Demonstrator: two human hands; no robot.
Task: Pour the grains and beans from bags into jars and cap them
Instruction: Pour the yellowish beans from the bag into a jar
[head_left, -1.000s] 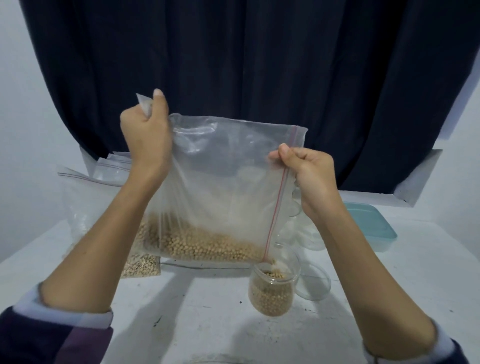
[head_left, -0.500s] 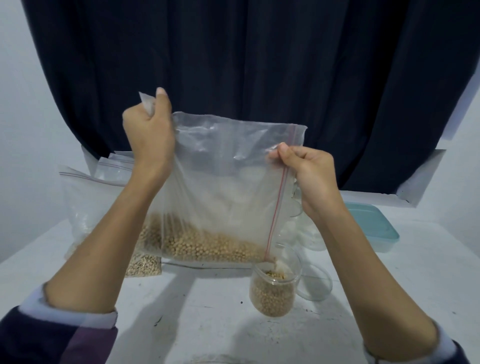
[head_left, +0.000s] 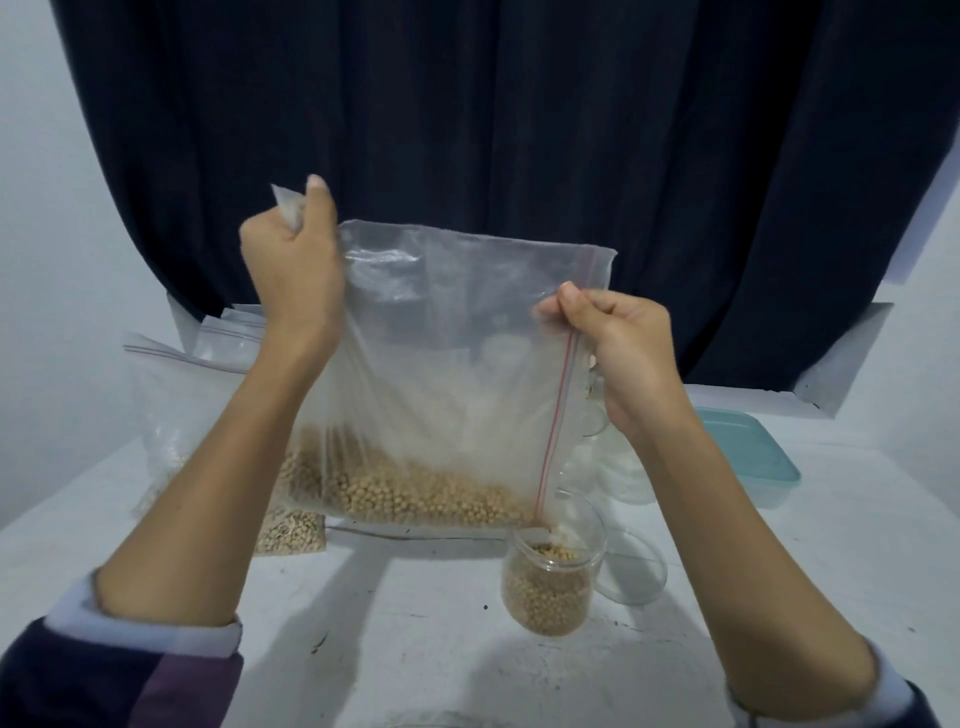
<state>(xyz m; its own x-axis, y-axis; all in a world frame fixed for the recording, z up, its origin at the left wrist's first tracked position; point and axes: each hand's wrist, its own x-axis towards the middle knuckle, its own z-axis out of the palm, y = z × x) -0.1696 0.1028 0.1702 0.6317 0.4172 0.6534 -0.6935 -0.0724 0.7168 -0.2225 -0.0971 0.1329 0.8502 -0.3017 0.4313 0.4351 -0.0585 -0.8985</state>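
Left hand (head_left: 291, 270) grips a corner and right hand (head_left: 621, 345) pinches the zip edge of a bean bag (head_left: 457, 374) tilted over a jar (head_left: 550, 577) on the tabletop (head_left: 415, 649).

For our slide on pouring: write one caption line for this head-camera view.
Both hands, left and right, tip a zip bag of soybeans into a clear jar.

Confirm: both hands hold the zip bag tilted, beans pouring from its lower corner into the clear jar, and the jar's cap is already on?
Not quite. In the head view the jar is open and uncapped, with beans going in from the bag. The rest stands: the left hand and right hand both grip the bag, tilted.
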